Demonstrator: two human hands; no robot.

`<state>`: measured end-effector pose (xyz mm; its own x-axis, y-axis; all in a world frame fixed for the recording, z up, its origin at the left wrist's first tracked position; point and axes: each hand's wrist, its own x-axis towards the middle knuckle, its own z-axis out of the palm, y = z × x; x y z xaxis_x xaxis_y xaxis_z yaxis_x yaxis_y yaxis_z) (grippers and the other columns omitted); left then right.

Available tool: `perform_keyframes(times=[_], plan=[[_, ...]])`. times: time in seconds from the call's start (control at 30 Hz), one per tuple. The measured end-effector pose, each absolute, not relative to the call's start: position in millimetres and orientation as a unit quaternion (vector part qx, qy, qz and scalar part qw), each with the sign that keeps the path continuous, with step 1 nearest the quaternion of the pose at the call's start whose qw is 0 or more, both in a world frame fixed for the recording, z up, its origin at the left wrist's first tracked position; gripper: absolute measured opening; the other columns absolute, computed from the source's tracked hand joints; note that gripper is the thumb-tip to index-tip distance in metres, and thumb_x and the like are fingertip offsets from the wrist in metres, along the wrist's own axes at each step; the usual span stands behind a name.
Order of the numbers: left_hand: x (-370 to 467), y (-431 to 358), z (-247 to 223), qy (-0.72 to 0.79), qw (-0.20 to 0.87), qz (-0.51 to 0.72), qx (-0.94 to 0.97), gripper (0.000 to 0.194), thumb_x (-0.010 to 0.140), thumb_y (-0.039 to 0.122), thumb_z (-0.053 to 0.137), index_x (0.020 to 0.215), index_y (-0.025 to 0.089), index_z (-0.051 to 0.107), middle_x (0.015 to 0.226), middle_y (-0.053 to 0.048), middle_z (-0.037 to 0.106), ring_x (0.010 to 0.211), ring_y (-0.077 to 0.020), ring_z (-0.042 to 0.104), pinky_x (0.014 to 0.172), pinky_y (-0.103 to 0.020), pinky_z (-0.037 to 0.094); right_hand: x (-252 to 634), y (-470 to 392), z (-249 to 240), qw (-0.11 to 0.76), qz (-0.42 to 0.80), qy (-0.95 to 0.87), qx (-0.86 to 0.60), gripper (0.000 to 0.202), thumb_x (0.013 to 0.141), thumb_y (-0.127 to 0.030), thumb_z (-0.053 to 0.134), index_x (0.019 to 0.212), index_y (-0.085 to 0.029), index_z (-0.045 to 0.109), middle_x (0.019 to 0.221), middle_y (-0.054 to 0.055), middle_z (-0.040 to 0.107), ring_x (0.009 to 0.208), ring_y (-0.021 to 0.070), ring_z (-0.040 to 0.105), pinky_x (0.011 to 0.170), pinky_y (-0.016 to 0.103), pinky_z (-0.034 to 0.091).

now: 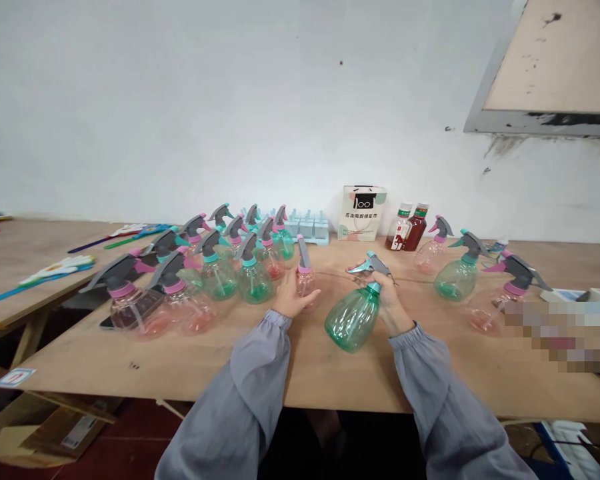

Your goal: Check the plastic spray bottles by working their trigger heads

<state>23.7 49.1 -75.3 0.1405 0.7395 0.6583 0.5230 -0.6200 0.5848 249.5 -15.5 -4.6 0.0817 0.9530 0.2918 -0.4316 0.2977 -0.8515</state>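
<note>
Your right hand [386,293] was closed round the neck of a green sprayer [353,319], just under its gray and teal head. The sprayer leaned, its rounded base toward you and its nozzle end pointing left. Your left hand [293,293] was at a pink sprayer [305,275], which stood upright on the table [105,363], its head pointing away from you. The thumb of that hand stretched to the right across the front of the bottle, while the other fingers lay along its left side and partly behind it; whether they were clamped on it, I could not tell. Your two hands were apart, and the two sprayers did not touch.

To your left stood a group of pink and green sprayers [220,277], close together, with a dark flat thing [109,323] partly behind the nearest pink one. Three more sprayers [455,280] stood to your right, two pink and one green between them. Near the wall [190,100], beyond your hands, were a blue tray [321,231], a paper bag [363,217] and two sauce bottles [416,230].
</note>
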Motion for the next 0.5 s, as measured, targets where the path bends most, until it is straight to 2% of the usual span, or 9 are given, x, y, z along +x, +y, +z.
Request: perform_keyframes(times=[0.07,0.27,0.37,0.5], plan=[[23.7,49.4,-75.4,0.422,0.104,0.502,0.748,0.078,0.069,0.043,0.081,0.135,0.019,0.045,0.125,-0.014,0.06,0.121,-0.0325,0.059,0.106,-0.051,0.046,248.6,-15.6,-4.2,0.672,0.514,-0.444,-0.294,0.025,0.052,-0.019,0.06,0.075,-0.026,0.064,0.075,0.0,0.073,0.079,0.0214,0.066,0.073,0.033,0.052],[23.1,49.6,-75.1,0.42,0.106,0.5,0.75,0.078,0.07,0.044,0.081,0.134,0.02,0.045,0.124,-0.014,0.061,0.12,-0.0325,0.059,0.105,-0.051,0.047,258.2,-10.2,-12.7,0.679,0.508,-0.436,-0.301,0.013,0.052,-0.019,0.057,0.064,-0.024,0.058,0.061,-0.002,0.062,0.059,0.0153,0.056,0.059,0.029,0.048],[22.9,49.0,-74.3,0.417,0.108,0.499,0.752,0.078,0.07,0.044,0.08,0.135,0.019,0.045,0.125,-0.015,0.06,0.121,-0.0333,0.059,0.105,-0.052,0.047,256.7,-10.9,-11.5,0.679,0.512,-0.424,-0.313,0.018,0.051,-0.018,0.058,0.068,-0.024,0.06,0.07,-0.001,0.068,0.068,0.0168,0.063,0.058,0.027,0.047],[23.0,48.3,-74.0,0.419,0.102,0.502,0.75,0.078,0.07,0.043,0.081,0.135,0.019,0.045,0.124,-0.015,0.061,0.121,-0.0338,0.059,0.105,-0.052,0.047,249.7,-14.1,-7.9,0.681,0.501,-0.43,-0.316,0.022,0.053,-0.018,0.062,0.074,-0.025,0.063,0.079,0.0,0.073,0.083,0.0206,0.068,0.066,0.028,0.051]])
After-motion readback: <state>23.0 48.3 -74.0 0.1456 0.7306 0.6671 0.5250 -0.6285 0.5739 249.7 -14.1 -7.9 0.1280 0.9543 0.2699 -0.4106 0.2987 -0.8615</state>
